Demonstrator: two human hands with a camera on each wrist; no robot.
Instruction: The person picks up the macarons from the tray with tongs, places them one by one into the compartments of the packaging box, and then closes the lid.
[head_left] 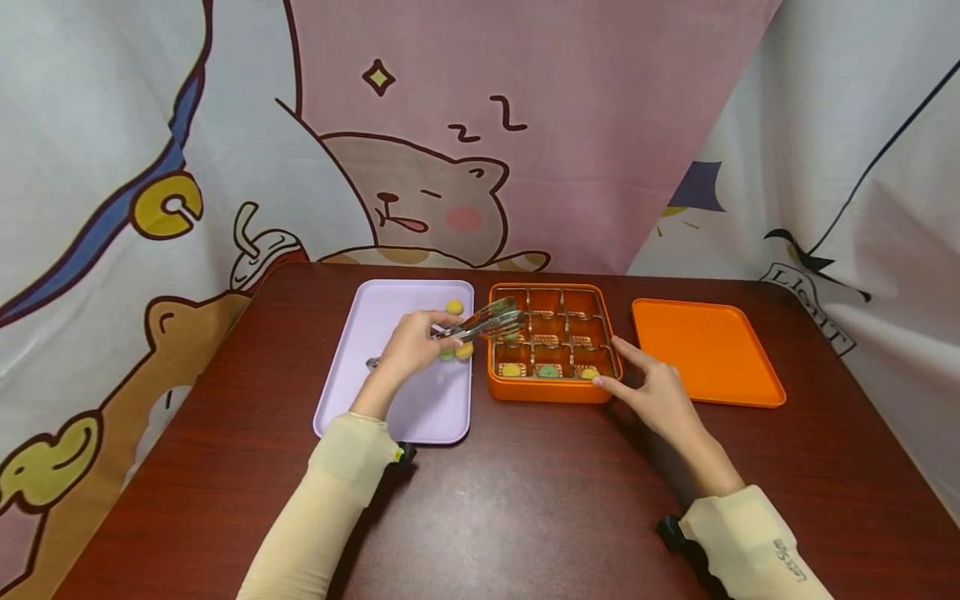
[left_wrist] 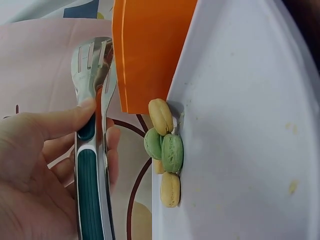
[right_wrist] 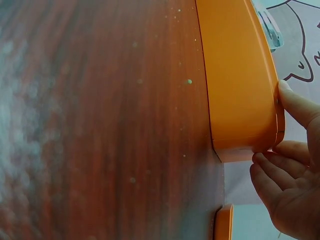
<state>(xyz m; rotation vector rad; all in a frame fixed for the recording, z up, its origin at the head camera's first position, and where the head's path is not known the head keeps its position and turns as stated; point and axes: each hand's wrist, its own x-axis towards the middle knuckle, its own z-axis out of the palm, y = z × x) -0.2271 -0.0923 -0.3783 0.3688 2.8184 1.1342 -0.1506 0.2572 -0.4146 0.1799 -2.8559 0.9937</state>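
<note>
My left hand [head_left: 411, 343] holds metal serving tongs [left_wrist: 89, 190] with dark green handle grips, thumb on one arm and fingers round the other. The slotted tong heads reach over the left column of an orange divided box [head_left: 551, 390]. Below them a green macaron [head_left: 512, 337] shows in the middle-left compartment. The front row holds a yellow macaron [head_left: 513, 369], a green one [head_left: 548, 371] and another yellow one [head_left: 589, 373]. My right hand [head_left: 660, 402] grips the box's front right corner, thumb on the front rim and fingers against the right side.
A lilac tray [head_left: 420, 417] lies left of the box, with several yellow and green macarons [left_wrist: 172, 152] along its right side. To the right lies a flat orange lid [head_left: 708, 354]. All stand on a dark wooden table [head_left: 480, 517] before a printed curtain [head_left: 585, 150].
</note>
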